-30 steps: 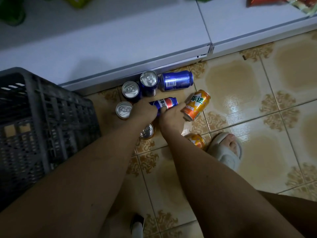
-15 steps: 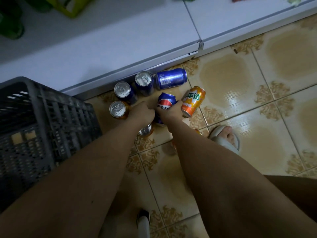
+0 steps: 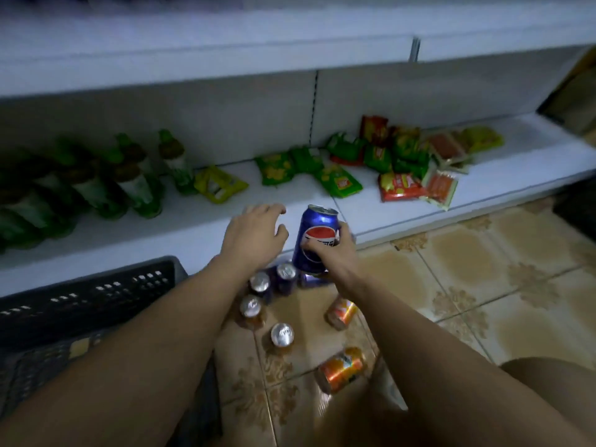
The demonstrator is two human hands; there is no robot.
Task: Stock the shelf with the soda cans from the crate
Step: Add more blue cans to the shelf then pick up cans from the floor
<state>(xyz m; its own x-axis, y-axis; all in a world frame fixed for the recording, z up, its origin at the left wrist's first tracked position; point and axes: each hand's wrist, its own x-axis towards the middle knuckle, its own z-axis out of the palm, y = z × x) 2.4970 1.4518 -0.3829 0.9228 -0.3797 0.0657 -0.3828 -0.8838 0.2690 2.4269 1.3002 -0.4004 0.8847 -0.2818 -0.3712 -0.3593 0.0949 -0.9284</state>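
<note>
My right hand grips a blue Pepsi can, upright and lifted above the floor, just in front of the low white shelf. My left hand hovers beside it to the left, fingers loosely spread and holding nothing. On the tiled floor below stand several upright cans, seen by their silver tops. Two orange cans lie on their sides. The black crate sits at the left.
Green bottles crowd the shelf's left part. Green, yellow and red snack packets are strewn over its middle and right. An upper shelf board overhangs the lower one. My knee shows at the lower right.
My right hand has picked the Pepsi can off the floor and raised it upright toward the shelf. My left hand let go of the floor cans. My head tilted up, showing the shelf.
</note>
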